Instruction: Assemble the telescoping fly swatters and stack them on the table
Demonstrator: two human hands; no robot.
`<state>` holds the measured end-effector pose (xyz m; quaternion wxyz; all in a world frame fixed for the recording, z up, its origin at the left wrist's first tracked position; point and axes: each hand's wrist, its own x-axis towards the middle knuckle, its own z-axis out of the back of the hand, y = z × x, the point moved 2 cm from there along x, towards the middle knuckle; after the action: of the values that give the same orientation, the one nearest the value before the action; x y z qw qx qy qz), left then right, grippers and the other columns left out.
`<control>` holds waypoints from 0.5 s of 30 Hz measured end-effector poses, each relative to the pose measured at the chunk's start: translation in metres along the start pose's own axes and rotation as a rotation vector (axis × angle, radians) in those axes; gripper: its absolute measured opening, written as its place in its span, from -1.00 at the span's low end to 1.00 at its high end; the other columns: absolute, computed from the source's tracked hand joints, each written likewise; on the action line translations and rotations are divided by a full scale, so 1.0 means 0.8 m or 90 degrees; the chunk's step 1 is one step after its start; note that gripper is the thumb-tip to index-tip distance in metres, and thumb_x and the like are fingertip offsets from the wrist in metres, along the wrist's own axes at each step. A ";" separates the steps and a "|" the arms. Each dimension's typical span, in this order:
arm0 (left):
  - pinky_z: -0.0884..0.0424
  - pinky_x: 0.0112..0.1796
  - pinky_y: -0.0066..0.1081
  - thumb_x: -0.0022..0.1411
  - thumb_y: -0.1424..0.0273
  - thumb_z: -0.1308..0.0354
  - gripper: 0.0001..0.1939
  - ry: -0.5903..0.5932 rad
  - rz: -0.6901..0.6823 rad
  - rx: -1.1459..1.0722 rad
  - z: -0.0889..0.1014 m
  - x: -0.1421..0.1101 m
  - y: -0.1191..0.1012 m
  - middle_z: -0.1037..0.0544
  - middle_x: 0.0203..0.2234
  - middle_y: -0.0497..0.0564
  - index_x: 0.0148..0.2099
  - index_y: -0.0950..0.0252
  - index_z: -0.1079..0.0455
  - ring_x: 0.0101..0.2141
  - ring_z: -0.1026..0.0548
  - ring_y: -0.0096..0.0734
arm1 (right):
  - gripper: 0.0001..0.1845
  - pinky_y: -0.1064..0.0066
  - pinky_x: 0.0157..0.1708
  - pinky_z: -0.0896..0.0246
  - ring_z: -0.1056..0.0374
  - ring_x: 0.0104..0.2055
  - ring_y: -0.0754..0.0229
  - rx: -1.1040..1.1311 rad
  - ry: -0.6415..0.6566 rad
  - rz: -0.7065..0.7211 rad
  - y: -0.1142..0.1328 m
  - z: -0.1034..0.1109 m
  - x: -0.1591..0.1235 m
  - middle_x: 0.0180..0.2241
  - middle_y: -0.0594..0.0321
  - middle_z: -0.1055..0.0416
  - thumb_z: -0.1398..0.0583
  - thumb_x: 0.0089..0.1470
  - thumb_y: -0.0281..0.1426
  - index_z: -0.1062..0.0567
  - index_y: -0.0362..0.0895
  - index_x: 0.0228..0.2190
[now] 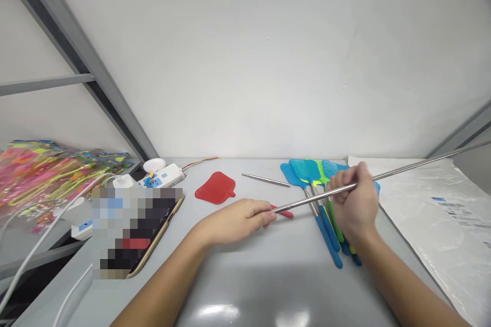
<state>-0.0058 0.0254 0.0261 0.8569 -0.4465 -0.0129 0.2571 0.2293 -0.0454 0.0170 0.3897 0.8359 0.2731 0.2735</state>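
A long, thin metal telescopic rod [399,168] slants across the view, rising to the right and running out of the frame. My left hand [241,219] pinches its lower left end between thumb and fingers. Farther along, my right hand [355,202] is closed around the rod, slightly blurred. Just behind the left fingertips shows a red handle [284,212], partly hidden. A red fly swatter head [217,188] lies flat on the table, with a short metal rod [265,180] to its right. Under and behind my right hand lie several blue and green fly swatters [322,219].
On the grey table [245,276], a phone-like device [155,237], largely pixelated, lies at left near a white power strip [164,178] and cables. Packed colourful goods [49,176] fill a shelf farther left. A white plastic bag [429,214] covers the right side; a wall stands behind.
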 end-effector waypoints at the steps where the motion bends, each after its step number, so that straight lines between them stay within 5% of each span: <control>1: -0.15 -0.42 -0.49 0.38 0.11 0.15 -0.60 -0.005 -0.008 0.009 -0.001 0.000 -0.001 -0.30 -0.49 -0.12 -0.26 0.23 -0.39 -0.46 -0.24 -0.47 | -0.45 0.42 -0.69 0.16 0.09 -0.72 0.35 -0.011 0.015 -0.022 -0.003 -0.007 -0.009 -0.77 0.45 0.05 -0.03 0.24 -0.07 -0.22 -0.09 -0.68; 15: -0.15 -0.45 -0.48 0.35 0.02 0.12 -0.56 0.007 0.032 -0.002 -0.003 0.003 0.003 -0.35 -0.44 -0.10 -0.19 0.22 -0.42 -0.43 -0.27 -0.46 | -0.49 0.40 -0.72 0.18 0.09 -0.73 0.33 -0.079 -0.036 0.072 0.026 0.011 0.022 -0.80 0.41 0.02 -0.01 0.26 -0.26 -0.22 -0.10 -0.71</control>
<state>-0.0041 0.0257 0.0219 0.8497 -0.4492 0.0025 0.2762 0.2525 -0.0497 0.0328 0.4319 0.8318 0.1966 0.2878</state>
